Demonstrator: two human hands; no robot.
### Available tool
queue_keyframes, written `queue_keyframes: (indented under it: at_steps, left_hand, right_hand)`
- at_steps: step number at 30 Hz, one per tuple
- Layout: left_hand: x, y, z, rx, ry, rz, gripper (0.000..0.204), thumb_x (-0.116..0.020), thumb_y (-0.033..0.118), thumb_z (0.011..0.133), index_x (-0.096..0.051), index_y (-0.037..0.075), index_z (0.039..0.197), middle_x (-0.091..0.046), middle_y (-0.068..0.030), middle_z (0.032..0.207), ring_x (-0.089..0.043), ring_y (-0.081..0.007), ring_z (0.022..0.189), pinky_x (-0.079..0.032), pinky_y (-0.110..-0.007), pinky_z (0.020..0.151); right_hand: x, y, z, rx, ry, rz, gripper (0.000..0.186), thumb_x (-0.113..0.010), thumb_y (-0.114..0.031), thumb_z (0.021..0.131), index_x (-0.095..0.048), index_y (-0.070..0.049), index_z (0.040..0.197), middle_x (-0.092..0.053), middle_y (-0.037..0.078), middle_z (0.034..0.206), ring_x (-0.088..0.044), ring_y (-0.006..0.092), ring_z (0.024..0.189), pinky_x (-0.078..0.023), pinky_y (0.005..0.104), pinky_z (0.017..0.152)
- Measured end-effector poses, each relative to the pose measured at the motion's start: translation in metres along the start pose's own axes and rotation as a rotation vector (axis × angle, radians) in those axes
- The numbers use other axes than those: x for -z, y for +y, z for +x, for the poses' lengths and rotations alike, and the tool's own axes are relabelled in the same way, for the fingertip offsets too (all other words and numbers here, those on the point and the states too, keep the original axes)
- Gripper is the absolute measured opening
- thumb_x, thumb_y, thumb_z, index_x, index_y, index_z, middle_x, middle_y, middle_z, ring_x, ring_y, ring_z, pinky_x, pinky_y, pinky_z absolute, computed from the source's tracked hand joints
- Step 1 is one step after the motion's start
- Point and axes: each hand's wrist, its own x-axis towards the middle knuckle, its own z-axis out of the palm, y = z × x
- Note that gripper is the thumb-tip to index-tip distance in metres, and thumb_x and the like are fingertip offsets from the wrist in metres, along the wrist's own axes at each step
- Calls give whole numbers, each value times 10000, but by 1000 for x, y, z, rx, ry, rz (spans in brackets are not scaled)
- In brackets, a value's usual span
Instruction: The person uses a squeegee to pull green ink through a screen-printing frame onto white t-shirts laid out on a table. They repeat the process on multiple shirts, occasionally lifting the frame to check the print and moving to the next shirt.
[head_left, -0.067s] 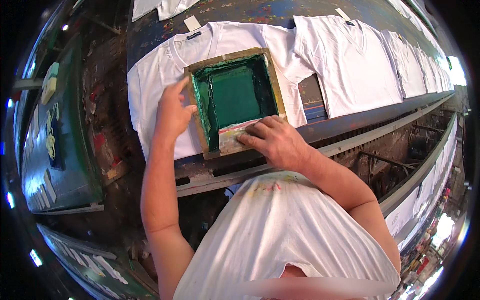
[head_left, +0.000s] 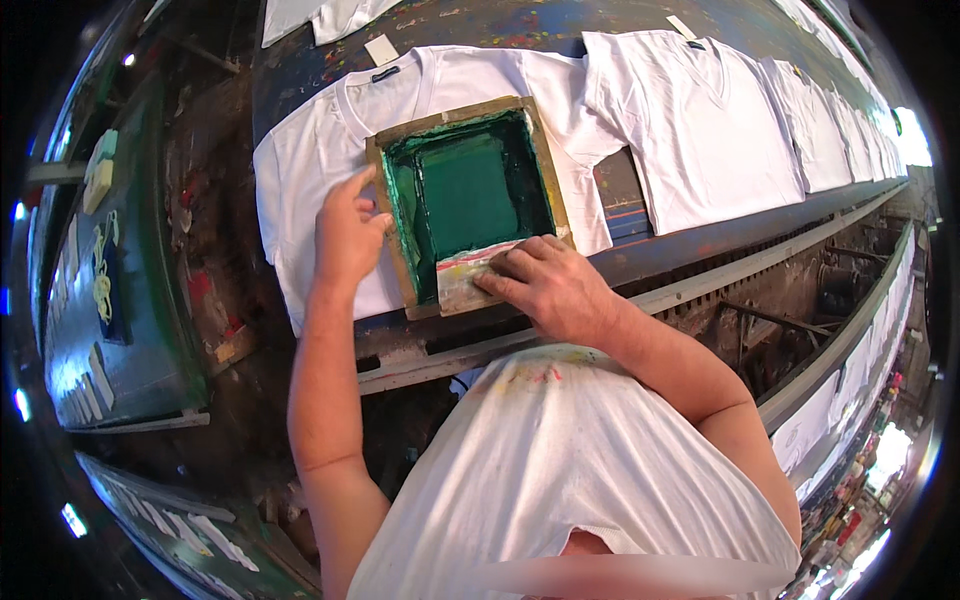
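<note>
A wooden screen-printing frame [head_left: 382, 183] with green ink inside its mesh lies on a white V-neck T-shirt [head_left: 310, 140] on a paint-spattered table [head_left: 510, 27]. My left hand [head_left: 348, 225] is at the frame's left side, fingers apart, fingertips at or beside the wood. My right hand [head_left: 545, 285] grips a pale, paint-stained squeegee [head_left: 459, 291] at the lower edge inside the frame, fingers bent over it.
More white T-shirts [head_left: 715, 140] lie in a row to the right. A metal rail [head_left: 680, 295] runs along the table's near edge. Green boards [head_left: 150, 330] stand at the left, with pale strips and small blocks on them. Another white-covered rack [head_left: 840, 375] is at the far right.
My left hand has shifted very slightly down, its index fingertip a little lower beside the frame. The frame and my right hand look almost unchanged.
</note>
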Motion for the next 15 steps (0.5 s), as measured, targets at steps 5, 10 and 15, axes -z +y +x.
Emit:
queue_keyframes:
  at_steps: [5, 10, 15]
  left_hand:
    - [-58, -21, -35, -164, 346, -147, 488, -825, -6, 939, -752, 24, 1421, -707, -218, 1478, -719, -341, 1316, -632, -432, 1050]
    - [-79, -26, -46, -332, 478, 55, 463, -749, -51, 880, -788, 39, 1332, -678, -255, 1501, -631, -453, 1399, -490, -535, 1213]
    - [-80, -26, -57, -517, 566, 115, 358, -718, -68, 909, -805, 40, 1239, -666, -278, 1516, -640, -435, 1359, -473, -530, 1174]
  right_hand:
    - [0, 3, -11, -13, -41, 82, 437, -795, -188, 919, -787, -105, 1348, -719, 108, 1283, -693, 332, 1198, -564, 454, 1056]
    - [14, 20, -25, -178, 217, 266, 547, -864, -111, 940, -724, -64, 1467, -681, 153, 1483, -662, 385, 1305, -541, 477, 1135]
    - [1, 46, -39, -455, 473, 386, 588, -809, -104, 1037, -609, -17, 1583, -681, 210, 1485, -681, 380, 1301, -538, 454, 1159]
